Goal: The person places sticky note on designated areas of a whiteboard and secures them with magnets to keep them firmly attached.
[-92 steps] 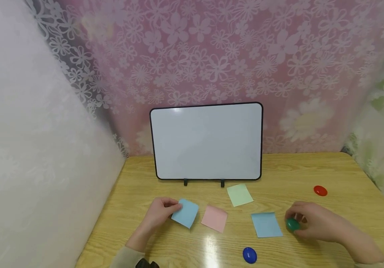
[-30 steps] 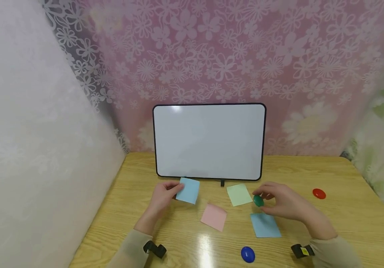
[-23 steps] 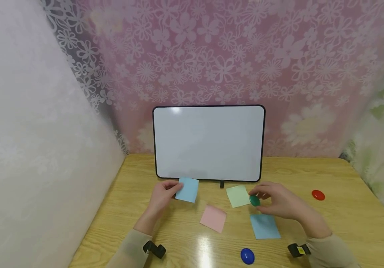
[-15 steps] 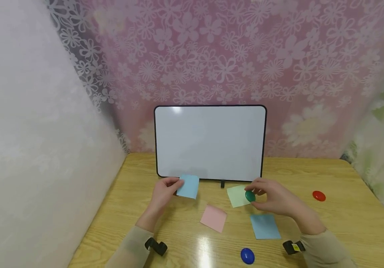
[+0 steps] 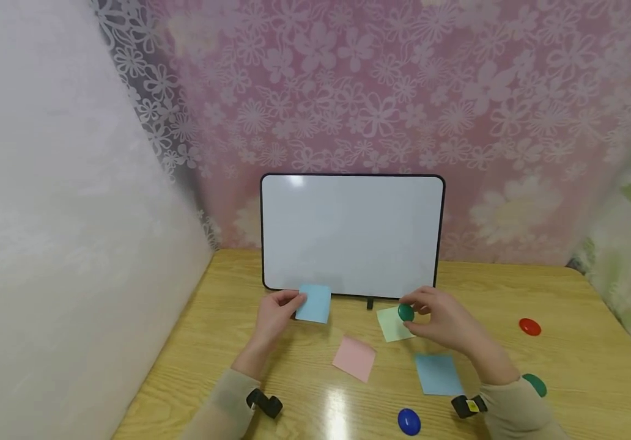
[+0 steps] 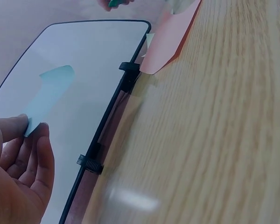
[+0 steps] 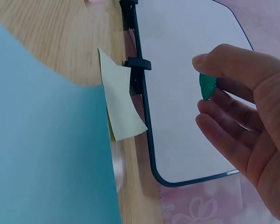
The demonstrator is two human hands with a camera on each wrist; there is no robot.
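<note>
Fingers [image 6: 44,156] of your left hand [image 5: 274,316] clamp a blue note [image 5: 315,304] below centre of the head view; those of your right hand [image 5: 446,321] pinch a green disc [image 5: 406,312] to its right, before a pale note [image 5: 394,330]. Your whiteboard [image 5: 351,232] stands above. Lower lie a pink note [image 5: 354,359], another blue note [image 5: 439,374] and a blue disc [image 5: 409,421]; far right, a red disc [image 5: 530,327].

Our worktop [image 5: 205,330], the board [image 5: 351,235] standing towards its back.
Before it, our left hand [image 5: 274,315] holds one note [image 5: 314,304], our right hand [image 5: 447,321] one disc [image 5: 406,312]; a left note [image 5: 354,358], middle note [image 5: 392,329] and right note [image 5: 438,374] lie on the worktop, a near disc [image 5: 409,421] in front, a far disc [image 5: 530,327] and sleeve-side disc [image 5: 537,385] rightward.
</note>
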